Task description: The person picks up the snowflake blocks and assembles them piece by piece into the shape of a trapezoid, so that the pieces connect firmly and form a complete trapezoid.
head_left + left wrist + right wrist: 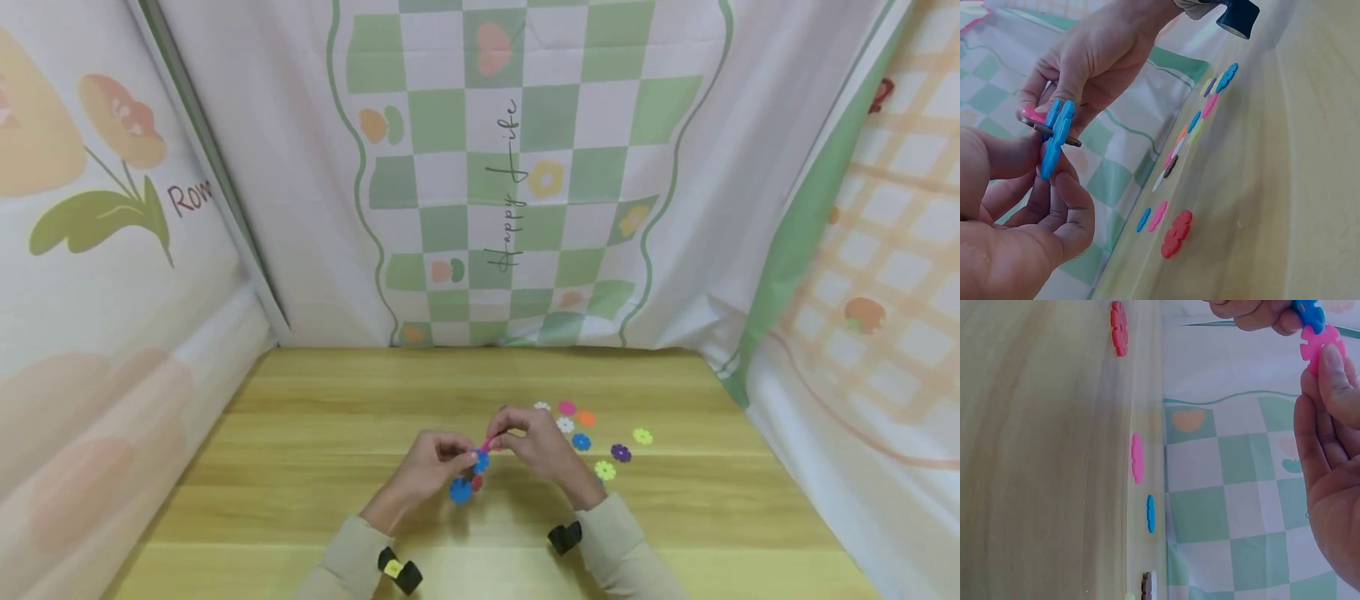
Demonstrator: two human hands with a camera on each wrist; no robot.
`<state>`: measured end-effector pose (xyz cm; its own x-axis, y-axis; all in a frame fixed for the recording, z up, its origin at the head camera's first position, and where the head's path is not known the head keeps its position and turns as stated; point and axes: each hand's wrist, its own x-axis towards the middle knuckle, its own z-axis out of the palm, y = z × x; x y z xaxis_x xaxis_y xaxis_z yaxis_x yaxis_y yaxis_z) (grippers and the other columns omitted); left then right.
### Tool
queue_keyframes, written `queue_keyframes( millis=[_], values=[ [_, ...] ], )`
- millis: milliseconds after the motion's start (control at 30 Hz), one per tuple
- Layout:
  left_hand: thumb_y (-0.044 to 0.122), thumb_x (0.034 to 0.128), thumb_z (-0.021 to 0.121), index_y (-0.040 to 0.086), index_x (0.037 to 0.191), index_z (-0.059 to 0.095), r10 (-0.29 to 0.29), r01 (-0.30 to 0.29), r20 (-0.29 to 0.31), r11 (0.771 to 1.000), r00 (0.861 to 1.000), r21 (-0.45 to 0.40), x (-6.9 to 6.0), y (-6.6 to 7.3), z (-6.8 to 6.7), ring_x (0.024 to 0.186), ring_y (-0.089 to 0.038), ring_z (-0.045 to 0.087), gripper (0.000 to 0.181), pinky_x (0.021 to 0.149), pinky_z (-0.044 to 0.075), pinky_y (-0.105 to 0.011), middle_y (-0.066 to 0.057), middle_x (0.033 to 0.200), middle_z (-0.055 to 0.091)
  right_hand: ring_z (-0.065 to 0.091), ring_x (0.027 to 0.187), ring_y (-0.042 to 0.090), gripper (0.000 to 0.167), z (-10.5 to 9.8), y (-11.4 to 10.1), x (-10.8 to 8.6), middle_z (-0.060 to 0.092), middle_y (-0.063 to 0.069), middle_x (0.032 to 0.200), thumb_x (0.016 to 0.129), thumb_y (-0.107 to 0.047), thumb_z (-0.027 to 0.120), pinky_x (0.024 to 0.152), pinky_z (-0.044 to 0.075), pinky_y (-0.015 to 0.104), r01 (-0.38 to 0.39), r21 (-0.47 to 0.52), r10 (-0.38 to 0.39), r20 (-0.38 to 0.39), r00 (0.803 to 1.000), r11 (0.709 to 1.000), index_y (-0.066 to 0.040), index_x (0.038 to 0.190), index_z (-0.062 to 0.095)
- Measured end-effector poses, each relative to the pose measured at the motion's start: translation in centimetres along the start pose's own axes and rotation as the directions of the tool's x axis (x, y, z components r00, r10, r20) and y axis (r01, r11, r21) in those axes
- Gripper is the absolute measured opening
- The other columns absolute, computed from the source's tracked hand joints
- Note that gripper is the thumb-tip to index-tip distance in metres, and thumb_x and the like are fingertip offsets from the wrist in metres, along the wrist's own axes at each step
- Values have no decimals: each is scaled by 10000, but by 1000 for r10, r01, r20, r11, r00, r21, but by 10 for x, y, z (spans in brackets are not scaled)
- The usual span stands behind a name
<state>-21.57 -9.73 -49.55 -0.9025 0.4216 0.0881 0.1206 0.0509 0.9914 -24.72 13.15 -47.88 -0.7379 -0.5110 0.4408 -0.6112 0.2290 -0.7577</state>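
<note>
My left hand [431, 467] pinches a small cluster of flower-shaped plastic interlocking discs. In the left wrist view a blue disc [1055, 147] stands edge-on, with a brown disc [1072, 141] set crosswise through it and another blue disc close behind. Between the thumb and fingers of my right hand [536, 437] is a pink disc [1319, 342]. It meets the edge of a blue disc [1311, 315] in the right wrist view; whether their slots are joined I cannot tell. Both hands are close together above the table. A red disc [1177, 234] lies on the wooden table below them.
On the wooden table [337, 392], right of my hands, loose discs lie scattered, among them a purple disc [621, 452], an orange disc [587, 418] and a yellow-green disc [642, 436]. A checked curtain [495, 208] hangs behind the table, and cloth walls flank both sides.
</note>
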Motion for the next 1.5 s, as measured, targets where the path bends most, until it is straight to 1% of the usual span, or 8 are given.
queue_keyframes(
  millis=[400,667,767,867,1000,1200,1300,1500],
  values=[
    [2,986,690,-116,1079,727,-47,47,-98,999,994,-7,-5,-4,-3,809,-107,706,155,775,609,-222,-158,984,781,741,896,116,67,17,-14,0,763,10,874,887,-65,809,875,645,348,-104,-44,100,-81,992,994,-99,877,753],
    [-35,951,707,-88,1013,741,-102,108,-187,994,977,21,-7,-7,0,767,-100,670,89,719,573,-202,-79,903,759,759,781,163,128,25,-18,6,775,41,820,859,22,820,709,654,307,120,-218,-131,-34,991,968,-78,851,739],
    [-55,937,705,-91,998,737,-100,106,-202,994,974,20,-7,-7,0,754,-97,657,78,700,567,-194,-60,877,744,759,811,146,82,24,-19,7,781,39,851,886,-15,805,734,660,328,116,-204,-119,-3,993,972,-72,890,746],
    [-32,953,699,-94,1019,727,-85,90,-165,996,983,26,-6,-5,-4,779,-110,665,95,725,582,-209,-61,897,740,750,871,119,38,19,-18,6,781,7,897,925,-102,787,800,658,350,27,-140,-25,17,1000,990,-91,921,751],
    [142,1044,660,-29,1175,724,-81,81,-16,996,997,20,-5,-2,-14,942,-141,715,224,926,606,-315,-96,1083,772,720,927,77,43,6,-16,5,753,-61,941,950,-192,772,873,632,319,-90,-78,95,70,993,993,-180,927,738],
    [269,1115,550,42,1395,646,-61,74,189,996,980,-58,-4,-1,-25,1190,-250,723,373,1156,508,-473,-271,1363,679,725,933,95,49,-6,-16,12,770,-37,977,982,-212,747,881,625,315,-96,-26,99,237,966,995,-165,994,752],
    [244,1103,576,45,1404,638,-62,87,235,992,970,-95,-2,-3,-26,1233,-374,699,366,1141,527,-447,-355,1381,627,728,935,92,38,-7,-16,18,780,-56,983,1002,-217,729,881,615,296,-118,-19,118,304,945,993,-191,1004,757],
    [268,1097,590,81,1407,652,-81,98,211,993,974,-71,0,-4,-29,1325,-433,619,366,1171,493,-415,-316,1397,638,747,1007,106,40,-8,-14,31,791,-76,1026,1011,-222,728,981,604,365,-165,-36,168,337,927,986,-215,1039,757]
  ],
)
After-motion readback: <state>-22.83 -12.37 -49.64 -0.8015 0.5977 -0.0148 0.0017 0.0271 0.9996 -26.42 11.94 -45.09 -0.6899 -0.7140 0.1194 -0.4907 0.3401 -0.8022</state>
